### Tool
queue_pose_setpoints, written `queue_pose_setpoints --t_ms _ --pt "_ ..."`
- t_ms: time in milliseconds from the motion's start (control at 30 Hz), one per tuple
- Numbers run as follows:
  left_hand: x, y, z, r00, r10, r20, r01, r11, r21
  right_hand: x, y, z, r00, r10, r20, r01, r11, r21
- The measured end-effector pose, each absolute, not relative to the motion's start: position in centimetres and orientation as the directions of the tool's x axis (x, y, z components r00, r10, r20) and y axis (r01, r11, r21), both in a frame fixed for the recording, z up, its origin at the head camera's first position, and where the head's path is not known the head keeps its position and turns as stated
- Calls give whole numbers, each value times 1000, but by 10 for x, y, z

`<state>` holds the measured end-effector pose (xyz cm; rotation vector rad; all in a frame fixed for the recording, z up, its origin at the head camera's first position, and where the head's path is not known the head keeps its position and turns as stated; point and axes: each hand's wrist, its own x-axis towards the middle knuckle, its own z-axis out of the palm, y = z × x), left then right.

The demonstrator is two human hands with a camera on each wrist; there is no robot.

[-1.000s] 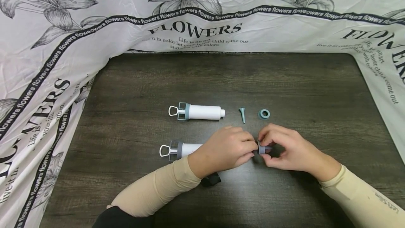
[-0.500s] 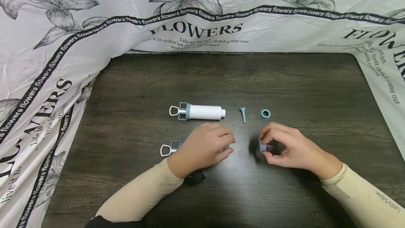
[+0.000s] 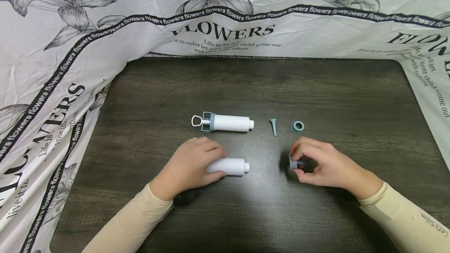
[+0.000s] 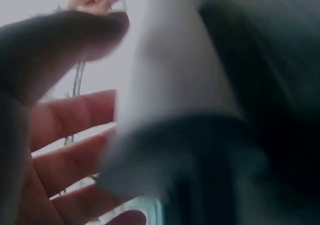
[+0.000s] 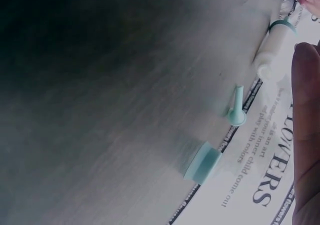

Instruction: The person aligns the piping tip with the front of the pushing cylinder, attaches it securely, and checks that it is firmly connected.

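My left hand holds a white syringe from above, thumb along its near side and fingers along its far side. Its handle end is hidden under the hand in the head view; in the left wrist view the blurred white barrel ends in a dark collar. Farther right, my right hand pinches a small grey ring cap between thumb and fingers, with a thin grey nozzle sticking out of it towards the palm.
Behind the hands lies a second white syringe with a teal collar and loop handle. To its right are a teal nozzle and a teal ring cap. A flower-printed white cloth borders the dark table.
My left hand has left the grey cap, moved left and taken hold of the near syringe. My right hand stays in place with the cap and nozzle.
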<state>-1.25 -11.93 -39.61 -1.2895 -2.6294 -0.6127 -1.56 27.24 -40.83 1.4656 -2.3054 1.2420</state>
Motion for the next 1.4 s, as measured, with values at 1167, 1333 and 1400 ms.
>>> queue_pose_setpoints --t_ms 1167,1333,1400 --pt "-8 -141 -415 -632 719 289 767 528 365 -16 270 -411 -514 -713 477 -801 200 -564" --pt "-13 -130 -410 -592 721 361 803 491 337 -18 270 -411 -515 -713 476 -804 208 -557" --pt "-16 -126 -407 -579 720 383 814 479 329 -18 269 -411 -517 -709 480 -806 214 -552"
